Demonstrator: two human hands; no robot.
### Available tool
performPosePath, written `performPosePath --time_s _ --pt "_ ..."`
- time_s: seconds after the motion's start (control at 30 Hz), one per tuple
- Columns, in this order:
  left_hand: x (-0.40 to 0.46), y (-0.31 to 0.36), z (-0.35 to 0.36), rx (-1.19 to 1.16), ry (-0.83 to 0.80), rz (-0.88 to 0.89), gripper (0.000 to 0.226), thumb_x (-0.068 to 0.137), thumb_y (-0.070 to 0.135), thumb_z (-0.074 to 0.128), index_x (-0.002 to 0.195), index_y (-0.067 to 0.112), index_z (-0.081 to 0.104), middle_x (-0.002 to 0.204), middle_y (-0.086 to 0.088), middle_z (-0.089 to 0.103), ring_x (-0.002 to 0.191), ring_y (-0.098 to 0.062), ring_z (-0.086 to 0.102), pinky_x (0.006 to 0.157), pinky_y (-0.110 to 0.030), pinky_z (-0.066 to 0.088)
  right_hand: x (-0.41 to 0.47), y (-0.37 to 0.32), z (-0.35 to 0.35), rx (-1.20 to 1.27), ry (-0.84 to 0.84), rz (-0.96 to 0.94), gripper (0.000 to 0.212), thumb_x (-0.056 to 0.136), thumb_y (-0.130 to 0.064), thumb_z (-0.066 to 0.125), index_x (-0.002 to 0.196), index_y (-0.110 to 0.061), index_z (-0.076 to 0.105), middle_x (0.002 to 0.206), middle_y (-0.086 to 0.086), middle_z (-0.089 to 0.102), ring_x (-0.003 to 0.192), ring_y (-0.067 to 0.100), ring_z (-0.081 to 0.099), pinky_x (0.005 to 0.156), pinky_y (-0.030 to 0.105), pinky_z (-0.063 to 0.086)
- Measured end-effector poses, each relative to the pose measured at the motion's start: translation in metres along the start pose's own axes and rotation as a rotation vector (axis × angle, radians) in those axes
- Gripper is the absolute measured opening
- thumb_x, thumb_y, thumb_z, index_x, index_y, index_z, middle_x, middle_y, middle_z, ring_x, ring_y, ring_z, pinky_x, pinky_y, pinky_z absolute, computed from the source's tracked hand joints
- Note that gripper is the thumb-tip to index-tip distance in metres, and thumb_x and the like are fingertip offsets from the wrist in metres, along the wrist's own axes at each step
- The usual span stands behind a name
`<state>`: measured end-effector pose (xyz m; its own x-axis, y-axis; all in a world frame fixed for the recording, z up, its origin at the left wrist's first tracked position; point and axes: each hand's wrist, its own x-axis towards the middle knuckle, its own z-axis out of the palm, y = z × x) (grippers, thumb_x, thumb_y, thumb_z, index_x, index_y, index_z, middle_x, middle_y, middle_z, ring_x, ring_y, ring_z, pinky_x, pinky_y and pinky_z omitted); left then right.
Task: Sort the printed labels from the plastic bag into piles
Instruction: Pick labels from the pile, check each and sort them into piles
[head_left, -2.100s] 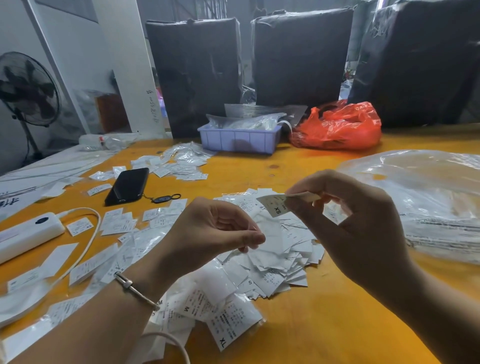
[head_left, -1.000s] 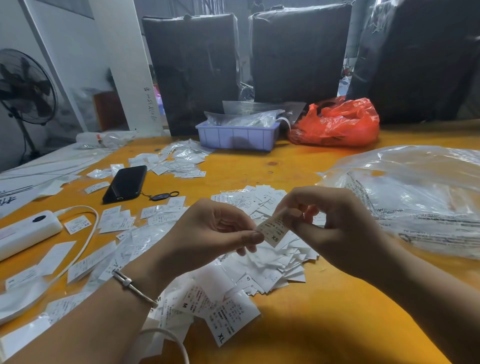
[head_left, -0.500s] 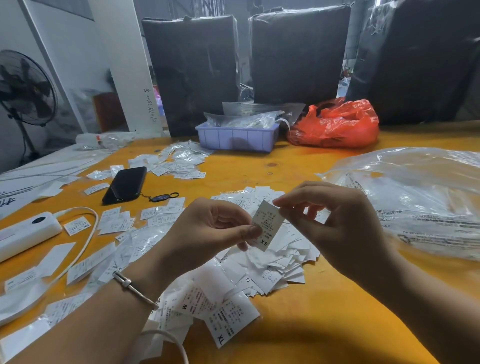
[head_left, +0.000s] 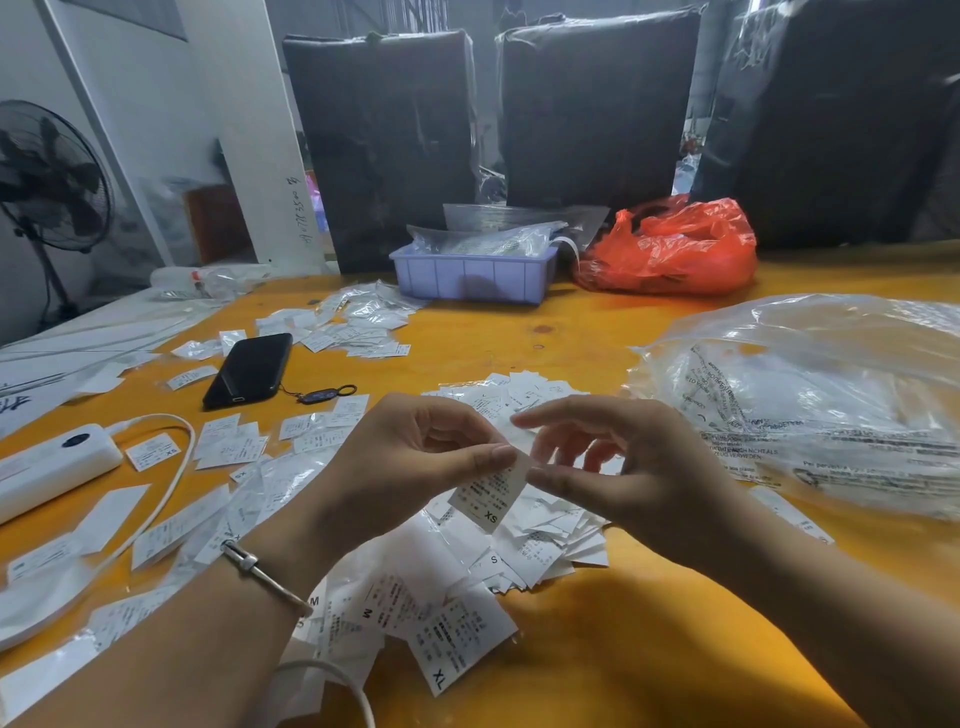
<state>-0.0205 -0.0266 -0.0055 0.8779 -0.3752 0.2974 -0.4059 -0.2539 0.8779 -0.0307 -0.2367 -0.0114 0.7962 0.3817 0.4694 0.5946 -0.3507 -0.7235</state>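
Left hand (head_left: 410, 462) pinches the top edge of an XS label (head_left: 488, 493) between thumb and fingers, so the label hangs down above the near middle of the table (head_left: 649, 649); a bangle (head_left: 265, 571) circles that wrist. Right hand (head_left: 623, 467) is beside it with fingers loosely spread and its thumb tip touching the label's right edge, gripping nothing that can be seen. Nearest, under the left forearm, lie labels printed M and one XL label (head_left: 457, 644), with a white cable (head_left: 337, 686) curving past them. Beneath both hands spreads a heap (head_left: 545, 535) of white labels, one marked S. To the left, a power bank (head_left: 52, 467) lies with its cable looped, an XS slip just beside it, and small rows of labels (head_left: 234, 441) between it and the hands. To the right, a large clear bag (head_left: 810, 405) lies crumpled on the table, with print on it. Further left, a black phone (head_left: 249, 369) lies flat with a key fob (head_left: 324, 394) at its near end. Beyond it is another scatter (head_left: 353, 327) of labels and clear sleeves. Far across the table stand a lilac bin (head_left: 472, 278) holding clear packets and, right of it, a red bag (head_left: 670, 249). Behind them stand black wrapped bundles (head_left: 592, 109), and a fan (head_left: 47, 176) stands far left.
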Motion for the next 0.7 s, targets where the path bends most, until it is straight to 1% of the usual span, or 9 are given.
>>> performPosePath --time_s 0.1,0.17,0.23,0.3,0.37,0.4,0.5,0.6,0.7 --pt "0.002 0.000 -0.003 0.044 0.035 -0.069 0.018 0.076 0.031 0.072 0.080 0.015 0.078 0.078 -0.003 0.076 0.077 -0.015 0.071 0.066 -0.019 0.054 0.001 0.005 0.001 -0.021 0.048 0.040 0.042 0.079 -0.019 0.075 0.116 -0.033 0.061 0.084 -0.011 0.070 0.075 0.008 0.064 0.063 0.022 0.051" --pt "0.004 -0.004 -0.010 0.222 0.034 -0.179 0.011 0.084 0.028 0.073 0.084 0.018 0.078 0.079 -0.001 0.075 0.079 -0.018 0.071 0.069 -0.026 0.055 0.001 0.011 0.000 -0.205 0.033 0.044 0.050 0.081 -0.029 0.072 0.127 -0.034 0.053 0.099 -0.018 0.067 0.092 0.002 0.060 0.074 0.018 0.049" --pt "0.006 -0.009 -0.019 0.542 -0.002 -0.314 0.006 0.088 0.029 0.071 0.090 0.027 0.076 0.079 0.006 0.072 0.077 -0.012 0.068 0.065 -0.025 0.053 0.001 0.015 0.001 -0.408 -0.079 0.040 0.066 0.082 -0.047 0.066 0.141 -0.040 0.037 0.128 -0.027 0.049 0.117 -0.006 0.043 0.096 0.019 0.039" --pt "0.006 -0.011 -0.028 0.787 0.003 -0.433 0.009 0.087 0.032 0.072 0.096 0.032 0.071 0.084 0.015 0.067 0.077 -0.003 0.062 0.061 -0.021 0.047 0.004 0.018 0.006 -0.536 -0.254 0.035 0.079 0.080 -0.068 0.051 0.147 -0.048 0.014 0.149 -0.029 0.022 0.137 -0.007 0.015 0.112 0.021 0.019" --pt "0.006 -0.012 -0.035 0.950 0.071 -0.447 0.019 0.084 0.033 0.075 0.101 0.037 0.065 0.097 0.018 0.060 0.089 -0.004 0.057 0.068 -0.024 0.046 0.007 0.022 0.014 -0.645 -0.387 0.002 0.082 0.074 -0.081 0.032 0.144 -0.055 -0.003 0.156 -0.030 -0.003 0.141 -0.008 -0.009 0.115 0.021 -0.002" --pt "0.007 -0.012 -0.038 1.004 0.115 -0.416 0.023 0.084 0.033 0.074 0.104 0.039 0.064 0.103 0.017 0.056 0.095 -0.007 0.053 0.073 -0.027 0.045 0.007 0.025 0.017 -0.676 -0.426 -0.012 0.082 0.074 -0.083 0.028 0.143 -0.057 -0.006 0.155 -0.030 -0.010 0.140 -0.009 -0.015 0.114 0.021 -0.008" --pt "0.010 -0.007 -0.036 0.993 0.224 -0.296 0.021 0.088 0.037 0.069 0.109 0.038 0.066 0.112 0.013 0.055 0.105 -0.011 0.051 0.077 -0.031 0.044 0.006 0.029 0.023 -0.685 -0.503 -0.002 0.077 0.079 -0.081 0.027 0.146 -0.053 0.001 0.157 -0.025 -0.012 0.141 -0.007 -0.018 0.116 0.025 -0.011" --pt "0.013 0.003 -0.029 0.931 0.240 -0.209 0.016 0.090 0.038 0.065 0.104 0.033 0.068 0.107 0.013 0.058 0.101 -0.011 0.055 0.079 -0.032 0.048 0.003 0.029 0.024 -0.703 -0.503 0.007 0.072 0.084 -0.076 0.027 0.148 -0.049 0.009 0.159 -0.021 -0.006 0.142 -0.005 -0.015 0.118 0.028 -0.011" --pt "0.017 0.015 -0.027 0.900 0.257 -0.159 0.011 0.091 0.037 0.063 0.097 0.030 0.069 0.100 0.012 0.061 0.096 -0.011 0.058 0.078 -0.033 0.051 0.000 0.022 0.024 -0.722 -0.453 -0.107 0.070 0.086 -0.075 0.026 0.149 -0.048 0.012 0.158 -0.024 -0.004 0.142 -0.007 -0.014 0.120 0.035 -0.003"
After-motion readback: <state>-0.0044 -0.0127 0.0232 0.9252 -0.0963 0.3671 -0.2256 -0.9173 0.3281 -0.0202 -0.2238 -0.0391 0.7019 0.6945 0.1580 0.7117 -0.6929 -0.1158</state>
